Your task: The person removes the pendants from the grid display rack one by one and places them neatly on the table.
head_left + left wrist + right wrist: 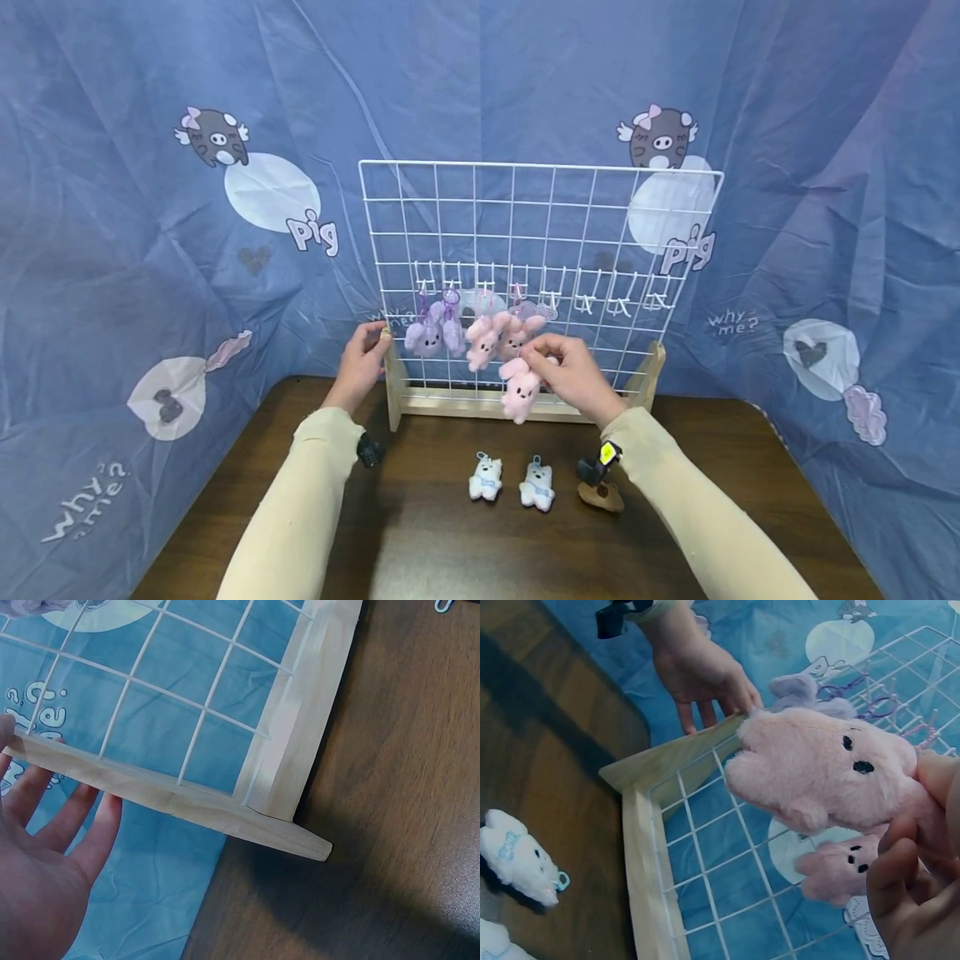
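Along the tabletop's (435, 542) back edge, grid rack (540, 167) is standing in its wooden base (450, 406). L hand (362, 362) is gripping the rack's L post (395, 390), thumb one side, fingers the other, prob. steadying it. R hand (573, 371) is pinching pink plush (519, 396) by the head/ear end, fingers curled in narrow; loop isn't showing, can't tell where it is. Plush is dangling in front of grid's lower part, just below hung pink pair (483, 342); touching or not, can't tell. Purple pair (429, 336) is hanging farther L.

Step, judged: hanging, approx. midway: 4 are hanging, 1 is in hand, white pair (537, 486) & brown item (602, 498) are lying on tabletop. Next move is prob. calling for freeing the loop, lifting to the nearest of the bare hooks (585, 303) R of the pinks & slipping it over the tip w/o bumping neighbors.

Room: grid's R half is offering most, bare hooks running toward rack's R end; L half is looking crowded. White pair is lying in front of base, well in from tabletop's L & R edges; brown item is sitting R of it, partly hidden by R wrist cam (592, 471). Tabletop's front edge is falling out of frame.
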`<state>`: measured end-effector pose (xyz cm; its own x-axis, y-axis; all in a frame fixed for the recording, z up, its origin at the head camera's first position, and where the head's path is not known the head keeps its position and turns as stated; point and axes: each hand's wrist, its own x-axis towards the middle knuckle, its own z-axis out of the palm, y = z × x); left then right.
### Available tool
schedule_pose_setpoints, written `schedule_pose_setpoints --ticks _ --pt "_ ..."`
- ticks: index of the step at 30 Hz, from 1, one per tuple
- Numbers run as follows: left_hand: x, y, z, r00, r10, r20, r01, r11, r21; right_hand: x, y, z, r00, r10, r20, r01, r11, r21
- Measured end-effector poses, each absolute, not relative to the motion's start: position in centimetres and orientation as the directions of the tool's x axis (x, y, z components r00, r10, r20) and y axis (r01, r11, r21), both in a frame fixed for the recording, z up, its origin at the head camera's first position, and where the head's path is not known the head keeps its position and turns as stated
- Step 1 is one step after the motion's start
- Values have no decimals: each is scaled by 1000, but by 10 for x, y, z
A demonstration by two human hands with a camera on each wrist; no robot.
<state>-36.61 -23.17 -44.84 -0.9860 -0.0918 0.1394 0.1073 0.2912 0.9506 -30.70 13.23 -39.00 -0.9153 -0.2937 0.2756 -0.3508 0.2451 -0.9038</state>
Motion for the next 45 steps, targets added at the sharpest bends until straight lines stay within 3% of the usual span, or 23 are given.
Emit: schedule_pose_setpoints --ticks 34,45 --pt "-367 -231 -448 -987 -87 134 105 277 955 -303 85 -431 -897 -379 228 -342 268 -901" --pt "-366 -230 -447 -988 -88 129 100 275 956 -297 62 -461 -885 -412 217 -346 271 -898"
